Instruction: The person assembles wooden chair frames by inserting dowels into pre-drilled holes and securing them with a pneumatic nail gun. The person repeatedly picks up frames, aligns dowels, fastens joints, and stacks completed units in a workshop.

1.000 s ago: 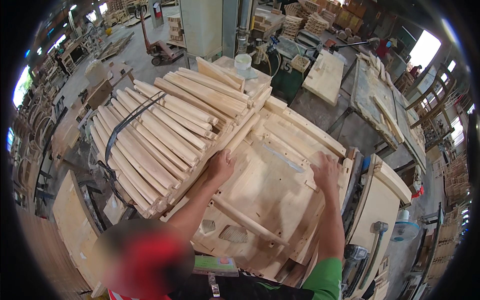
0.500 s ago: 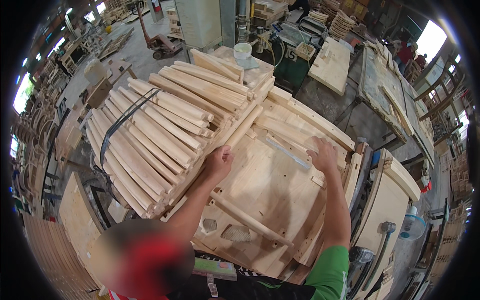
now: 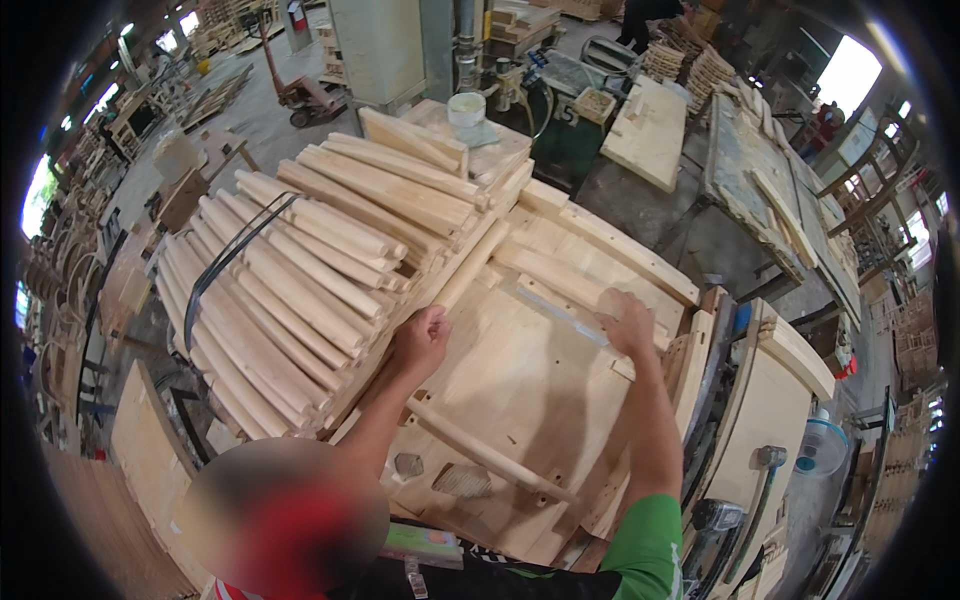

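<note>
My left hand (image 3: 421, 340) is closed, its fingers curled beside the lower end of a round wooden leg (image 3: 472, 266) that lies along the left side of a plywood work board (image 3: 535, 390). Whatever those fingers hold, if anything, is hidden. Over the right end of a pale wooden rail (image 3: 556, 276) is my right hand (image 3: 627, 322), its fingers bent but apart; contact is hard to make out. A thin grey metal strip (image 3: 565, 320) lies in front of that rail. Nearer to me, a slim wooden stretcher (image 3: 490, 450) crosses the board at a slant.
On the left is a strapped bundle of round wooden legs (image 3: 270, 290), with flat slats (image 3: 390, 185) behind it. A white tub (image 3: 466, 110) stands at the back. Wooden strips edge the board. At the right, a hammer (image 3: 770, 462) lies near a dark power tool (image 3: 718, 515).
The whole view has shifted slightly, so the bench and both hands appear further left. Relative to the board, both hands stay in nearly the same places.
</note>
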Motion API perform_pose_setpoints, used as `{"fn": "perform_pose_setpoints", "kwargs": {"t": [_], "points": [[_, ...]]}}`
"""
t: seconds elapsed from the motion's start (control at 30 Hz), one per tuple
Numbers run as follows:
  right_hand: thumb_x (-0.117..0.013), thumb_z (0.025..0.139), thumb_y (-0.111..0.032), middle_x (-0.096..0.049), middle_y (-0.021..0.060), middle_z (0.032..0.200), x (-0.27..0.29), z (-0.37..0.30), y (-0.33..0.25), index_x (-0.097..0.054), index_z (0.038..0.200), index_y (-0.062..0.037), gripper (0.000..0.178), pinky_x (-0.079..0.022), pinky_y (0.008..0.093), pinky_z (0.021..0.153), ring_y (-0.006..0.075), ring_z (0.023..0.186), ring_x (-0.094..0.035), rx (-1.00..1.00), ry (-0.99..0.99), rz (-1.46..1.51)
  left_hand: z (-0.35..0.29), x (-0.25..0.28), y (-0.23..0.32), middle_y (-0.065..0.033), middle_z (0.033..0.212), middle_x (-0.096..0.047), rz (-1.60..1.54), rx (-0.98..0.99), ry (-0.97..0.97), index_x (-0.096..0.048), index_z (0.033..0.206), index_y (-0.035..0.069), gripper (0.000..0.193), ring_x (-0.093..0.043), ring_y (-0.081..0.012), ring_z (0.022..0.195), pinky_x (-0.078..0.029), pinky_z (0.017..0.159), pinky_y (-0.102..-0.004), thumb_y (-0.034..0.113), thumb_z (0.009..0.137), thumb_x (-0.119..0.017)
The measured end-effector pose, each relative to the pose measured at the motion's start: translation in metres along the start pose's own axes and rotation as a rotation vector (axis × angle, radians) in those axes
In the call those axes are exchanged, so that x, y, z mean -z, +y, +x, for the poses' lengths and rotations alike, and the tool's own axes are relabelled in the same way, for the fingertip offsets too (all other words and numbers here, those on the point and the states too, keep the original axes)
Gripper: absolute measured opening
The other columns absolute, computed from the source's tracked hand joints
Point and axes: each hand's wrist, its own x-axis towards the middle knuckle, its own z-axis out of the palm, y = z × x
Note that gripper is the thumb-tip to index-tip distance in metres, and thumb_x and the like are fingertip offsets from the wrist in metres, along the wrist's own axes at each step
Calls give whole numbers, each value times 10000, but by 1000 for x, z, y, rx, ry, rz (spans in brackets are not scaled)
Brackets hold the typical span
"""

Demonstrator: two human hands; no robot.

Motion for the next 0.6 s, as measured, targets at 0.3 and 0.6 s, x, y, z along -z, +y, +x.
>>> {"fn": "perform_pose_setpoints", "kwargs": {"t": [0.3, 0.6], "points": [[-709, 985, -388, -754, 139, 1187, -44, -1, -21, -764, 1206, -111, 359, -424, 549, 1098, 396, 1266, -620, -33, 236, 182, -5, 5, 1, -140, 1101, -779, 26, 1, 11, -662, 1325, 18, 354, -768, -241, 972, -614, 875, -367, 90, 984, -726], [-611, 1055, -385, -606, 187, 1500, -37, -41, -43, -599, 1472, -83, 516, -318, 622, 1204, 488, 1446, -458, -93, 289, -62, 0, -4, -7, -174, 1099, -756, -25, -120, -4, -656, 1311, -2, 337, -756, -270, 949, -613, 857, -377, 77, 987, -707]]}}
